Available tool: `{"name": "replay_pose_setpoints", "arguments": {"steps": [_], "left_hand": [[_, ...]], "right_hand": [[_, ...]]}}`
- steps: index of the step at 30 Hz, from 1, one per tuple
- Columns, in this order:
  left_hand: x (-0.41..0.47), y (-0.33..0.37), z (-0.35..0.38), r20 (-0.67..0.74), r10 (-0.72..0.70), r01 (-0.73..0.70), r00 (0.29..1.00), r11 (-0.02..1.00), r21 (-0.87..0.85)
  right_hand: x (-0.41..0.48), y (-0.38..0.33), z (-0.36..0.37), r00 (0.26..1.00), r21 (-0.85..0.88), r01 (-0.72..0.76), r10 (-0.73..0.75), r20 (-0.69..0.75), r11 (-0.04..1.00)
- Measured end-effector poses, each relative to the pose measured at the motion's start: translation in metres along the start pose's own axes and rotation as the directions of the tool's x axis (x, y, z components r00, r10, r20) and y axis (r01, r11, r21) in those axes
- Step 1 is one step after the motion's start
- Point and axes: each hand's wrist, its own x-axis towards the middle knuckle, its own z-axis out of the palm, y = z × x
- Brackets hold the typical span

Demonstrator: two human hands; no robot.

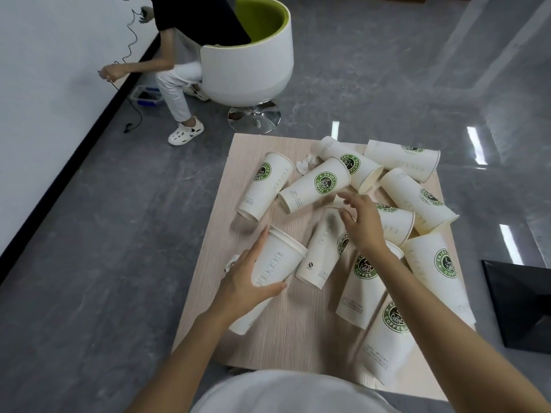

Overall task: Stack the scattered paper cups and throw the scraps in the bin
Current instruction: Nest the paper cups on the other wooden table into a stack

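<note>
Several white paper cups with green coffee logos lie scattered on a low wooden table (286, 332). My left hand (247, 278) grips a cup (275, 263) at the table's left, rim tilted up and away. My right hand (360, 222) hovers with fingers spread and loosely curved over a cup on its side (323, 251), holding nothing. A crumpled paper scrap (307, 163) lies near the far cups. Another scrap (231, 262) peeks out behind my left hand.
A black bin (521, 305) stands on the floor right of the table. Beyond the table is a white and green swivel chair (250, 61) with a seated person beside it near the wall. Grey floor surrounds the table.
</note>
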Motion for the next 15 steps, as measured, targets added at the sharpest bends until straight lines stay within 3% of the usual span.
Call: {"name": "replay_pose_setpoints", "arguments": {"steps": [7, 15], "left_hand": [[-0.002, -0.005, -0.003, -0.013, 0.016, -0.015, 1.0, 0.999, 0.047], [-0.008, -0.016, -0.016, -0.038, 0.015, -0.011, 0.999, 0.996, 0.084]], "right_hand": [[0.001, 0.003, 0.006, 0.983, -0.123, -0.003, 0.026, 0.182, 0.992], [-0.007, -0.003, 0.011, 0.987, 0.047, -0.078, 0.071, 0.143, 0.996]]}}
